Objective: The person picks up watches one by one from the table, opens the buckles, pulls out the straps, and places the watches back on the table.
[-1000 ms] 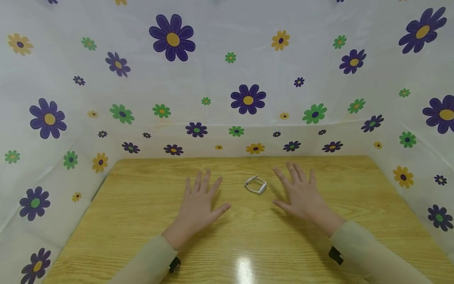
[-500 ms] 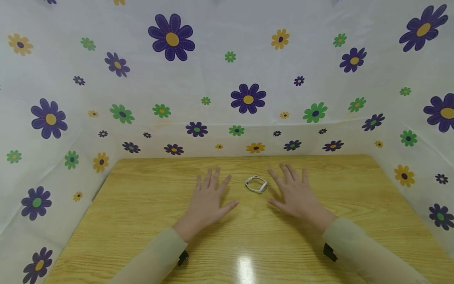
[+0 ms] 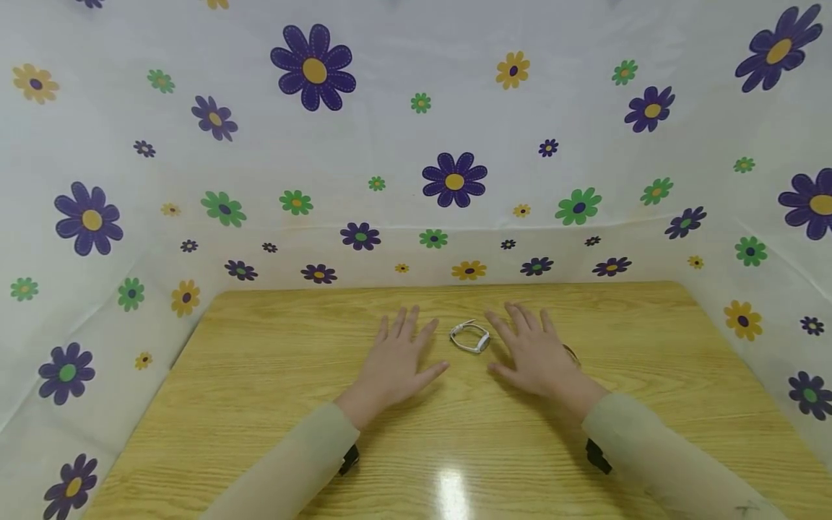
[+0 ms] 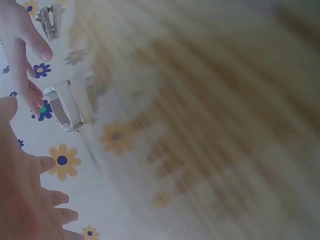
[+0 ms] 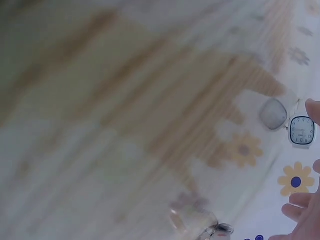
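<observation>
From the head camera, a white-strapped watch (image 3: 483, 341) stands on its edge on the far half of a wood-grain table (image 3: 468, 433), between the two hands. The left hand (image 3: 393, 365) is to its left and the right hand (image 3: 536, 361) just to its right. The hands are apart, palms down, with fingers spread and holding nothing. The strap bows into a loop, which probably keeps the watch propped on its side, and the middle spot puts it within reach of both hands. Just right of the right hand, a thin curved rim (image 3: 573, 353) peeks out; the hand hides the rest. Pale sleeves (image 3: 656, 448) reach in from the near side, with a black piece (image 3: 598, 456) under the right cuff. White flower-printed cloth (image 3: 390, 130) closes off the far, left and right sides.

In the left wrist view, the strap loop stands just beyond the left hand's fingers, mirrored in the glossy tabletop. Past the right hand is a silvery piece (image 4: 48, 24), perhaps the rimmed thing; it is too small to be sure.

In the right wrist view, the dial is visible beside the right hand, whose fingers enter only partly at the edge.
</observation>
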`<move>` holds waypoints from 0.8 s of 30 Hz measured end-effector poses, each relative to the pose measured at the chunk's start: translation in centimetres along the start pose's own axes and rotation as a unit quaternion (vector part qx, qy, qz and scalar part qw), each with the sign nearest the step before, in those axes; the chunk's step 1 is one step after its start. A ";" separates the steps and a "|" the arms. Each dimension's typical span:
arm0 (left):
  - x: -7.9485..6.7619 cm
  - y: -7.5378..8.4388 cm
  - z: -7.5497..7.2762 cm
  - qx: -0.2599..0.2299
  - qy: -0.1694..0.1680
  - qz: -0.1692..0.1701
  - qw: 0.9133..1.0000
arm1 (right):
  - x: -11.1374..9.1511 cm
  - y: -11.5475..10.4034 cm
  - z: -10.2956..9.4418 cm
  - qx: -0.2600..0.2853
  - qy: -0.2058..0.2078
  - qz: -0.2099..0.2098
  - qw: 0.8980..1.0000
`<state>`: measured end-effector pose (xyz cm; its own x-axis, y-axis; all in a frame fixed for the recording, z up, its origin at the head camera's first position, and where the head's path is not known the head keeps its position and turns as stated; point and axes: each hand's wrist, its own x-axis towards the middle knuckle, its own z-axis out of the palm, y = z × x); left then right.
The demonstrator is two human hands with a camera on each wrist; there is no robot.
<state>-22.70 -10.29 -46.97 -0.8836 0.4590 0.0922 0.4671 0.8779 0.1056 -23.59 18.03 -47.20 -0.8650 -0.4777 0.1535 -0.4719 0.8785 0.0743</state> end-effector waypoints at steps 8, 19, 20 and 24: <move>1.2 0.5 0.3 -0.007 -0.016 0.008 1.000 | 0.4 -0.3 -0.1 0.014 0.004 -0.029 0.999; 1.8 1.6 0.4 -0.017 -0.032 0.031 0.999 | 1.0 -0.8 -0.3 0.024 -0.026 -0.033 0.999; 1.9 1.6 0.4 -0.017 -0.033 0.034 0.999 | 1.1 -0.9 -0.3 0.026 -0.025 -0.035 0.999; 2.1 1.9 0.4 -0.010 -0.034 0.043 0.998 | 1.2 -0.9 -0.3 0.027 -0.021 -0.037 0.999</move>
<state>-23.65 -7.62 -46.97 -0.8399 0.5417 0.0342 0.5416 0.8320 0.1201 -24.11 16.66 -46.82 -0.8328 -0.5430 0.1081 -0.5431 0.8391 0.0309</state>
